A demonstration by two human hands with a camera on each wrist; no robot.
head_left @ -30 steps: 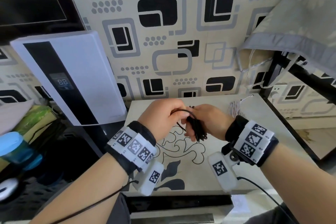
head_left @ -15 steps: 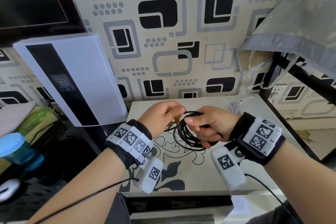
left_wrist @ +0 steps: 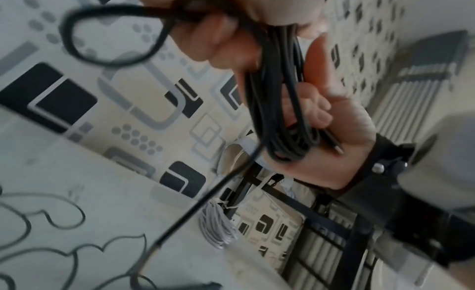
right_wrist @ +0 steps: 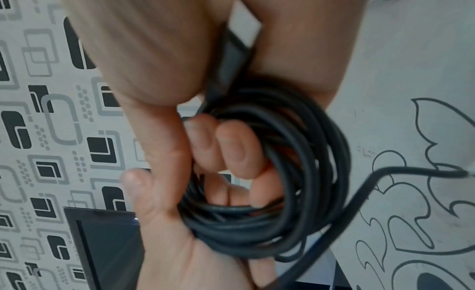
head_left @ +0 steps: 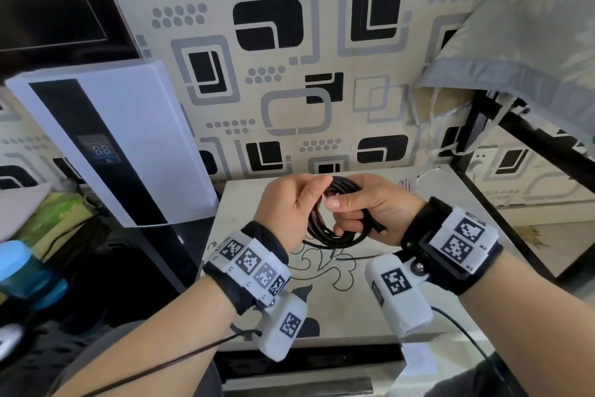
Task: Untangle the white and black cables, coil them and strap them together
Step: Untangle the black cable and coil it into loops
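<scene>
Above the small table (head_left: 354, 309) both hands hold the black cable (head_left: 331, 235), wound into a round coil of several loops. My right hand (head_left: 338, 218) grips the coil, thumb on top and fingers curled through its middle (right_wrist: 231, 152). Against the coil's top, my left hand (head_left: 317, 190) pinches a loop of the same cable (left_wrist: 115, 34). A loose black tail (left_wrist: 192, 209) drops from the coil to the tabletop. The white cable (head_left: 409, 185), a bundled coil (left_wrist: 217, 223), lies untouched at the table's back right corner.
A white appliance with a black stripe and display (head_left: 128, 145) leans against the patterned wall left of the table. Grey cloth (head_left: 531, 42) hangs over a black rack (head_left: 521, 126) on the right. A blue-lidded container (head_left: 19, 271) stands at far left.
A second ago the black cable hung as a narrow bundle between the hands. It now sits as a wide round coil in the right hand, with the left hand pressing a loop against its top.
</scene>
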